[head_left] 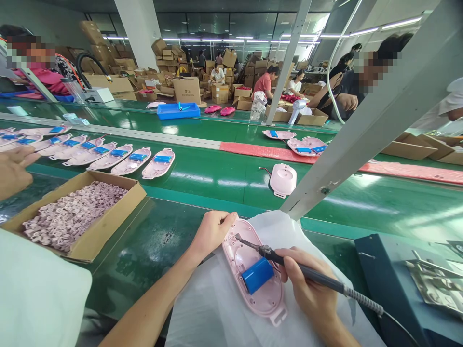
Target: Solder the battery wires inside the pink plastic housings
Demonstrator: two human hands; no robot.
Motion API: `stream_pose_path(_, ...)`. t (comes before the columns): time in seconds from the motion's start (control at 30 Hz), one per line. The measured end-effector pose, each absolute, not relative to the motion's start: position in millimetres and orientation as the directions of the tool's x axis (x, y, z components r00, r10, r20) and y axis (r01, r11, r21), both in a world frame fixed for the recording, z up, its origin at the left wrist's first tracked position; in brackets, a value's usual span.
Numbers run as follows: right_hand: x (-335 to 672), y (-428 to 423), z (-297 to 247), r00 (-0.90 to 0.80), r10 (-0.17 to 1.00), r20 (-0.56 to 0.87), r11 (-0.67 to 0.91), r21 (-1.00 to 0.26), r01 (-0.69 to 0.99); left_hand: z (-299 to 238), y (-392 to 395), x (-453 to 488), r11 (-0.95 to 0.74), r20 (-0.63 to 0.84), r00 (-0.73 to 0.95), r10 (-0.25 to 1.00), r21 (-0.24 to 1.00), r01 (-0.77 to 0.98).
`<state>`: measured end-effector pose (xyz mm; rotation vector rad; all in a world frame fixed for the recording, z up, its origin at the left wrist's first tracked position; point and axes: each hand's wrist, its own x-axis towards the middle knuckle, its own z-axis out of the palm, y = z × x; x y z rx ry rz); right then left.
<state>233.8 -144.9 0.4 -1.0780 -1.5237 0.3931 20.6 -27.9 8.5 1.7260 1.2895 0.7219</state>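
Holding a slim soldering iron, right hand spans a pink plastic housing.

Cardboard cartons, white pillar, ceiling lights

Cardbd box w/ pink parts; green conveyor; housings in row.

Pink plastic housing, open side up, blue battery inside, soldering iron over it
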Motion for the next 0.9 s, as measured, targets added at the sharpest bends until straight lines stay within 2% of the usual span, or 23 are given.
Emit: stream_pose_path(0.9, 231.7, -143.0, 1.4, 0.090, 0.795, 0.599, 0.517, -0.749, 0.415, 10.0, -28.6, 19.8, -0.104, -0.058, 0.306, 0.950, 0.865, 0.490)
